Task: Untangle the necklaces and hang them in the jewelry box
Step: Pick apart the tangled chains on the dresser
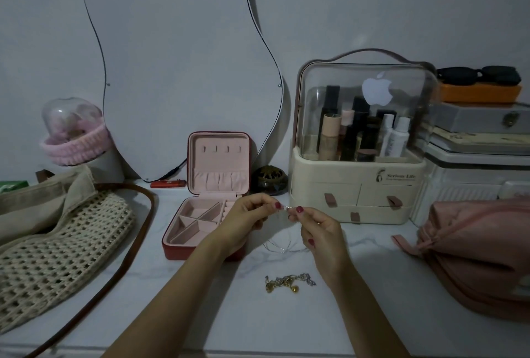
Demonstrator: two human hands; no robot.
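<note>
A thin silver necklace (276,246) hangs in loops between my hands above the white table. My left hand (246,218) pinches one end of it and my right hand (315,227) pinches the other, fingertips almost meeting near the clasp. The red jewelry box (212,194) stands open just left of my left hand. Its pink lid is upright with several hooks showing and nothing hanging on them. A tangled heap of gold and silver chains (288,283) lies on the table below my hands.
A woven bag (57,246) with a brown strap covers the left side. A cream cosmetics organiser (358,185) stands at the back right, a pink pouch (481,254) at the right edge. A curved mirror (183,71) leans on the wall behind the box.
</note>
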